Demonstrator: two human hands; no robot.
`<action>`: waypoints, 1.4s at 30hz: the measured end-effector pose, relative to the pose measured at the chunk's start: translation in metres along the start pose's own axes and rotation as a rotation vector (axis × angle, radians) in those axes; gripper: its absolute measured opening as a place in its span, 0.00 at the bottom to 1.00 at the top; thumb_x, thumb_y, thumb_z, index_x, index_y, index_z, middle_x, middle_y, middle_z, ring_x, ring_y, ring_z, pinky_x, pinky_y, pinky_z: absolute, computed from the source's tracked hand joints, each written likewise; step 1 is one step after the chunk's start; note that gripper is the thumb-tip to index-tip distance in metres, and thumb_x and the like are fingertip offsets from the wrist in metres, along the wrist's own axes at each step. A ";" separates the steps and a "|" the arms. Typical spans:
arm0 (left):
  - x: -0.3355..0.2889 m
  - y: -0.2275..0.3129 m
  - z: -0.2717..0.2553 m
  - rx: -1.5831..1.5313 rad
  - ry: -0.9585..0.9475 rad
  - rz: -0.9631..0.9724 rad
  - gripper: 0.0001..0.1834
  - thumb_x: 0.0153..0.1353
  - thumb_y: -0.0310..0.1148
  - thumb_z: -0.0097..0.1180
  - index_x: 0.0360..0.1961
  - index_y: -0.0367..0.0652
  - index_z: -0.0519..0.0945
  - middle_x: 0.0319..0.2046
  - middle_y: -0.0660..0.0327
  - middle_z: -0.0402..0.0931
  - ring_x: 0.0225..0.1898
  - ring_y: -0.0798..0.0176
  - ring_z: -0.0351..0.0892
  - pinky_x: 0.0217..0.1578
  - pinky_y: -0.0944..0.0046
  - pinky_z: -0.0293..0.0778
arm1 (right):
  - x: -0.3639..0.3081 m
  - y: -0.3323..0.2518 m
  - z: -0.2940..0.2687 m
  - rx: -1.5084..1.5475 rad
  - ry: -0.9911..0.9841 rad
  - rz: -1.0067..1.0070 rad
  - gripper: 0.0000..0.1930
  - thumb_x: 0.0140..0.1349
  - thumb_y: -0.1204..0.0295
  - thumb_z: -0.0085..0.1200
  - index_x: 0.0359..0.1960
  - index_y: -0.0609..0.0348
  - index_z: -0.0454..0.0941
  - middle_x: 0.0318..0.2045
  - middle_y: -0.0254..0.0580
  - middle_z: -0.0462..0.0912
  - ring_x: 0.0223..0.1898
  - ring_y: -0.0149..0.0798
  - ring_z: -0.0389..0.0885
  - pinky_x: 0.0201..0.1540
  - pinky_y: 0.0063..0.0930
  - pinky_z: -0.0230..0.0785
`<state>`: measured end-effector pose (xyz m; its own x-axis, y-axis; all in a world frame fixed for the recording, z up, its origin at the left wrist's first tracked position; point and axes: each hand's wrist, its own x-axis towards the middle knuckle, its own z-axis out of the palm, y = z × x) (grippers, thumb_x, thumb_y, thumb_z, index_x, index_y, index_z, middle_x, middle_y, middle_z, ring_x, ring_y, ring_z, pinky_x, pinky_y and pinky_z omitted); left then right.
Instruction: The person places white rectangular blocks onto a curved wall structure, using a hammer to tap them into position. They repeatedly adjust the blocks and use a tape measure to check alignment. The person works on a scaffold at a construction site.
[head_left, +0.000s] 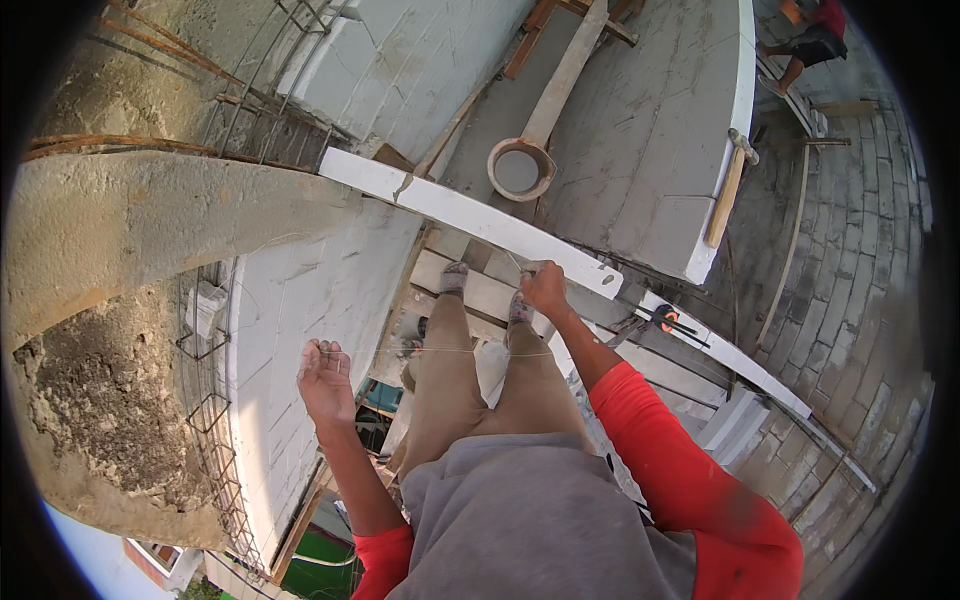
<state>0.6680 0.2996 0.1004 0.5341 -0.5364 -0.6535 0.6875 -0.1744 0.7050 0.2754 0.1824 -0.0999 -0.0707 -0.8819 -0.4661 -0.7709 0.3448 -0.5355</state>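
My left hand (327, 385) is raised beside the white block wall at left, its fingers curled in a pinch. A thin pale string (450, 350) runs from these fingers across the front of my legs toward the right. Farther forward, my right hand (543, 288) is closed just by the near edge of a long white beam (470, 225). A short length of the string rises from its fingertips to the beam. Whether both lengths are one piece I cannot tell.
I stand on planks (490, 290). Beyond the beam is a round bucket (545, 172) with grey content. A hammer (724, 205) leans on the white wall edge at right. Rebar cages (215, 430) line the left wall. Another person (815, 45) is at upper right.
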 end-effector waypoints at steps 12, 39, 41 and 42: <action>-0.024 0.039 -0.015 0.072 0.155 0.133 0.13 0.79 0.37 0.54 0.54 0.40 0.76 0.23 0.73 0.64 0.23 0.77 0.60 0.26 0.72 0.60 | 0.034 0.049 -0.016 -0.254 -0.034 -0.132 0.11 0.60 0.74 0.56 0.42 0.61 0.85 0.46 0.59 0.84 0.51 0.61 0.84 0.56 0.54 0.78; -0.031 0.125 0.010 -0.409 0.019 0.110 0.09 0.80 0.29 0.45 0.54 0.36 0.70 0.28 0.66 0.68 0.23 0.76 0.65 0.20 0.75 0.64 | -0.204 -0.250 -0.169 0.123 -0.416 -0.674 0.30 0.65 0.53 0.67 0.60 0.65 0.83 0.33 0.47 0.88 0.33 0.36 0.83 0.41 0.34 0.76; -0.057 0.137 0.041 -0.438 -0.067 0.136 0.08 0.80 0.29 0.44 0.53 0.36 0.70 0.27 0.67 0.68 0.23 0.76 0.64 0.20 0.74 0.63 | -0.196 -0.243 -0.133 0.110 -0.299 -0.790 0.30 0.65 0.55 0.68 0.60 0.64 0.83 0.33 0.46 0.88 0.32 0.34 0.82 0.40 0.33 0.75; -0.065 0.142 0.049 -0.456 -0.107 0.157 0.08 0.80 0.28 0.44 0.52 0.36 0.70 0.27 0.67 0.67 0.22 0.76 0.63 0.20 0.74 0.63 | -0.195 -0.244 -0.125 0.131 -0.358 -0.771 0.28 0.65 0.57 0.68 0.60 0.64 0.83 0.34 0.46 0.88 0.32 0.33 0.81 0.39 0.31 0.75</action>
<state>0.7063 0.2694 0.2566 0.6115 -0.6130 -0.5003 0.7607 0.2815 0.5849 0.3982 0.2301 0.2097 0.6634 -0.7384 -0.1211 -0.4407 -0.2548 -0.8607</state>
